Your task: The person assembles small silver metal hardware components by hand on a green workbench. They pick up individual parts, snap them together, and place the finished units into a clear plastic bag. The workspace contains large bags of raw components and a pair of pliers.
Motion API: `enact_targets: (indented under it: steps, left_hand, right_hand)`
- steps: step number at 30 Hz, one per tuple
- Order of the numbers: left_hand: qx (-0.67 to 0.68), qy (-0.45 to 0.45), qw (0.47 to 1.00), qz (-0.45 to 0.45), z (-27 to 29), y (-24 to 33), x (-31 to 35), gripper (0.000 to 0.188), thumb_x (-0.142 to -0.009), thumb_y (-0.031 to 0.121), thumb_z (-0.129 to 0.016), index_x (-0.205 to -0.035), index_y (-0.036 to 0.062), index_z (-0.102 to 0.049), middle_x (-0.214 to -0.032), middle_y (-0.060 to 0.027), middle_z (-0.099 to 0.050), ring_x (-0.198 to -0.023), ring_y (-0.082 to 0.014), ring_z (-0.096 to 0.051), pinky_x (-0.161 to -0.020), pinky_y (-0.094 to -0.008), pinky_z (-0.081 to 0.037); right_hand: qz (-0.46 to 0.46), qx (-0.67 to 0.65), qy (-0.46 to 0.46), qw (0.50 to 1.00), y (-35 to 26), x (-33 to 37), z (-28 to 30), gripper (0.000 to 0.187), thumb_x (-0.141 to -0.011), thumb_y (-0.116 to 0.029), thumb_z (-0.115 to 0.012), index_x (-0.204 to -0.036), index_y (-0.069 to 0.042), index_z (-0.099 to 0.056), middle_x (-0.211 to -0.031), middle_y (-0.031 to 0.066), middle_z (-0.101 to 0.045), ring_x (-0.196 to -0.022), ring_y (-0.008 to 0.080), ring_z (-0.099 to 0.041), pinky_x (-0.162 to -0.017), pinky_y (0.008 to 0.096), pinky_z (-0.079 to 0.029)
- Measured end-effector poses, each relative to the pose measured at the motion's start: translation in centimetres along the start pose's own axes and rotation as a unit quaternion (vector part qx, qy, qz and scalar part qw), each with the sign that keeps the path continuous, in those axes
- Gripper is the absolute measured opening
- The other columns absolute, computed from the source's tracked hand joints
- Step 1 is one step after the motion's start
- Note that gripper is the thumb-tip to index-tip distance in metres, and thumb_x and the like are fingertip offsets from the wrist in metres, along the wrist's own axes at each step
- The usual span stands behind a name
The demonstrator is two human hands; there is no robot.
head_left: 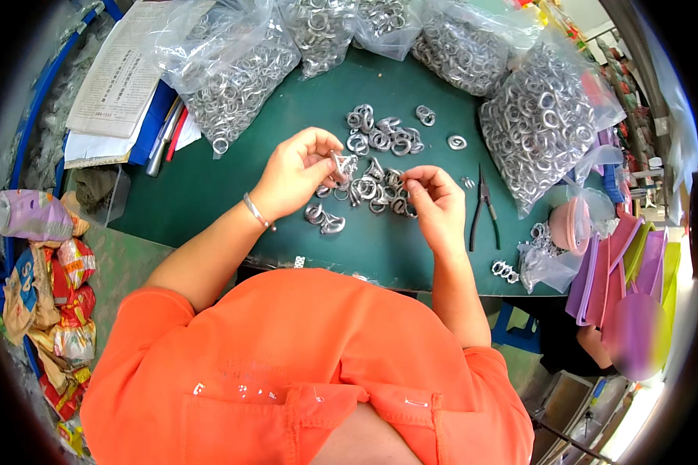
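Centrally, a green bench (209, 186) carries all the work. Its far edge is lined with clear plastic bags of metal rings: one at far left (229, 66), others along the far middle (322, 27), and the largest at far right (539, 116). This placement, judged from the layout, keeps bulk stock within reach while leaving the middle of the bench for handling. A stack of printed papers (120, 74) lies at the far left corner with pens (167, 132) just beside it. Coloured pouches (624, 279) hang off the right edge, and snack wrappers (54, 302) lie beyond the bench at the near left.

A loose pile of metal rings (384, 139) sits in the middle of the bench, and a second cluster (372, 186) lies directly between the two hands. Two linked pieces (326, 221) rest just near of the left hand. Black-handled pliers (482, 205) lie to the right of the right hand, apart from it.

The left hand (295, 174), a bangle (257, 211) on its wrist, is pinched closed on a small metal ring piece (343, 163), raised just above the cluster. The right hand (434, 198) has fingertips drawn together on a small piece; the item itself is too small to identify.
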State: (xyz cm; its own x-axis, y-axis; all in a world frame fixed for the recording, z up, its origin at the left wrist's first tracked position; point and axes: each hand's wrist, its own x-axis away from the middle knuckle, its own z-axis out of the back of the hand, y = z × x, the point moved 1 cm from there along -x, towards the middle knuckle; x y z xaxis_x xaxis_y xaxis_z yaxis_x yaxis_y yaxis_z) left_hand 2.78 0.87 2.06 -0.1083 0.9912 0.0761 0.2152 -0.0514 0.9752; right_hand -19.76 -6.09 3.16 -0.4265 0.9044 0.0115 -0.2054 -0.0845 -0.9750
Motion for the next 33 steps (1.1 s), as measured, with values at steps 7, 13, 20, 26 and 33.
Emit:
enact_targets:
  steps: [7, 13, 20, 26, 33]
  left_hand:
    - [0.226, -0.072, 0.969, 0.068, 0.3, -1.1, 0.8, 0.012, -0.089, 0.002, -0.064, -0.099, 0.0025, -0.058, -0.102, -0.0122, -0.066, -0.091, -0.021, -0.068, -0.075, -0.0288, -0.058]
    - [0.261, -0.067, 0.96, 0.075, 0.1, -0.5, 1.4, 0.019, -0.091, -0.001, -0.057, -0.11, 0.002, -0.056, -0.111, -0.0171, -0.064, -0.098, -0.0255, -0.067, -0.081, -0.0321, -0.058]
    - [0.296, -0.109, 0.947, 0.068, -0.2, 0.1, 1.3, 0.019, -0.092, 0.003, -0.057, -0.11, -0.0012, -0.056, -0.114, -0.0162, -0.063, -0.1, -0.0211, -0.065, -0.087, -0.0326, -0.055]
    - [0.228, -0.081, 0.969, 0.054, -0.7, 0.4, 1.2, 0.014, -0.095, 0.008, -0.057, -0.108, 0.0019, -0.059, -0.106, -0.0098, -0.063, -0.094, -0.018, -0.065, -0.082, -0.029, -0.054]
    - [0.201, -0.053, 0.973, 0.098, 0.0, 1.1, 1.0, 0.014, -0.095, 0.009, -0.058, -0.106, 0.0003, -0.06, -0.104, -0.0102, -0.064, -0.089, -0.0175, -0.067, -0.075, -0.0282, -0.057]
  right_hand:
    - [0.205, 0.39, 0.06, 0.896, 0.8, -1.5, -3.8, 0.016, -0.079, -0.011, -0.071, -0.094, -0.007, -0.067, -0.101, 0.0075, -0.063, -0.099, 0.0281, -0.055, -0.085, 0.0401, -0.04]
    - [0.224, 0.252, 0.037, 0.941, 0.6, -1.9, -2.9, 0.015, -0.077, -0.007, -0.07, -0.092, -0.008, -0.067, -0.105, 0.0053, -0.065, -0.101, 0.026, -0.056, -0.09, 0.0391, -0.037]
    - [0.144, 0.005, -0.109, 0.983, -2.6, -1.2, -3.3, 0.031, -0.082, -0.005, -0.069, -0.113, -0.002, -0.063, -0.112, 0.0105, -0.064, -0.098, 0.0205, -0.062, -0.081, 0.0309, -0.049]
    - [0.229, 0.039, -0.118, 0.965, -1.8, -1.6, -3.3, 0.022, -0.081, 0.0, -0.069, -0.102, -0.003, -0.066, -0.111, 0.0119, -0.063, -0.091, 0.0213, -0.065, -0.073, 0.031, -0.053]
    - [0.26, 0.112, -0.129, 0.95, -2.9, -1.9, -3.5, 0.015, -0.079, 0.008, -0.067, -0.092, 0.0, -0.063, -0.106, 0.0119, -0.063, -0.086, 0.0214, -0.064, -0.069, 0.0288, -0.054]
